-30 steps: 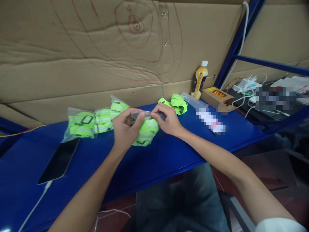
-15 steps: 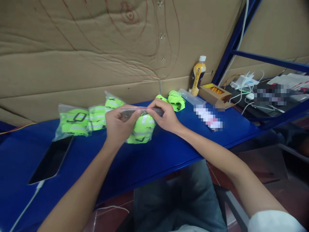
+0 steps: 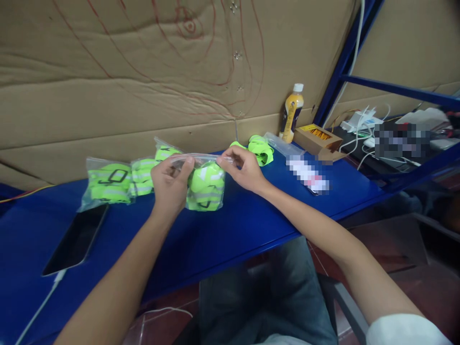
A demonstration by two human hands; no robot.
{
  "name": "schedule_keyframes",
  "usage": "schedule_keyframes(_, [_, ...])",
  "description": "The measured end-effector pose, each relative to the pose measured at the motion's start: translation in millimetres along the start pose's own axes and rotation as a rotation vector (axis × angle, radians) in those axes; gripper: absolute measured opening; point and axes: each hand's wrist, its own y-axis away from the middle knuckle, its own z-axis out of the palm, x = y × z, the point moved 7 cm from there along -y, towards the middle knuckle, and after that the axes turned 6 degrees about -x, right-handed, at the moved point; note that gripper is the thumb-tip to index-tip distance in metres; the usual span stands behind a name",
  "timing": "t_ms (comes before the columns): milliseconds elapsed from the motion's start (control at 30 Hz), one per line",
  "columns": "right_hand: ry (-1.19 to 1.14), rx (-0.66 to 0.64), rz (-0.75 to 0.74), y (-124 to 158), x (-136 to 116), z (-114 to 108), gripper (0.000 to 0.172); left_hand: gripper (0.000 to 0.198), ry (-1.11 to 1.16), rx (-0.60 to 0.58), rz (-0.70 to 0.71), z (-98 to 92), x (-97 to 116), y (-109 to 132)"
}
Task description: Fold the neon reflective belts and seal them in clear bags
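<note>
A clear zip bag (image 3: 206,191) with folded neon-yellow fabric and grey reflective stripes inside hangs between my hands over the blue table. My left hand (image 3: 170,182) pinches the left end of its top edge between thumb and fingers. At the right end of that edge, my right hand (image 3: 244,167) pinches the plastic too. Whether the zip is sealed cannot be told. To the left lie more bags of the same fabric, one bag (image 3: 109,182) nearest the phone. Behind my right hand sits loose rolled neon fabric (image 3: 261,149).
A phone (image 3: 76,239) on a white cable lies at the left. At the back right stand a yellow drink bottle (image 3: 292,115) and an open cardboard box (image 3: 318,139), near a flat plastic bag (image 3: 282,144). A blue metal frame (image 3: 398,88) rises at the right.
My left hand has slid left along the bag's top edge, so the hands are farther apart. More of the bag's front shows. The view has shifted slightly.
</note>
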Motion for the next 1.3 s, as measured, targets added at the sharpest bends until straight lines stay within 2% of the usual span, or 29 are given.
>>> schedule_keyframes(100, [0.01,0.008,0.018,0,4,-1,0.064,0.03,0.02,0.013,-0.046,-0.4,-5,0])
schedule_keyframes(167, [0.001,0.016,0.007,0,5,-2,0.064,0.039,0.069,-0.033,-0.12,1.2,-12,-1])
schedule_keyframes(333, [-0.059,0.084,0.013,-3,12,-10,0.064,0.068,0.064,-0.377,-0.308,16.8,-27,5])
schedule_keyframes(400, [-0.089,0.095,0.037,-4,16,-13,0.066,0.068,0.031,-0.44,-0.344,20.0,-30,8])
schedule_keyframes(567, [-0.115,0.099,0.077,-5,24,-16,0.069,0.072,0.045,-0.391,-0.379,21.6,-32,10])
schedule_keyframes(733, [-0.066,0.154,0.061,-6,29,-23,0.062,0.071,0.102,-0.409,-0.341,25.6,-35,12])
schedule_keyframes(833, [-0.015,0.254,0.055,-7,36,-38,0.059,0.071,0.016,-0.313,-0.293,18.9,-42,5])
schedule_keyframes(900, [0.045,0.296,0.061,-8,40,-48,0.055,0.078,-0.124,-0.223,-0.276,11.8,-46,-6])
schedule_keyframes(967, [0.139,0.308,0.058,-10,41,-57,0.048,0.089,-0.343,-0.128,-0.202,4.8,-41,-20])
schedule_keyframes(1067, [0.418,0.287,0.02,-10,33,-66,0.033,0.094,-0.628,-0.056,0.059,8.0,-14,-32])
schedule_keyframes(1100, [0.552,0.255,0.017,-10,30,-66,0.028,0.088,-0.689,-0.084,0.139,14.5,-6,-31])
schedule_keyframes(1167, [0.848,0.141,0.072,-9,29,-62,0.025,0.066,-0.793,-0.227,0.224,33.7,0,-20])
schedule_keyframes(1233, [1.124,-0.024,0.204,-6,36,-56,0.041,0.048,-0.907,-0.414,0.22,54.1,-8,-2])
schedule_keyframes(1300, [1.303,-0.182,0.325,-2,47,-51,0.051,0.041,-1.03,-0.54,0.185,67.5,-20,14])
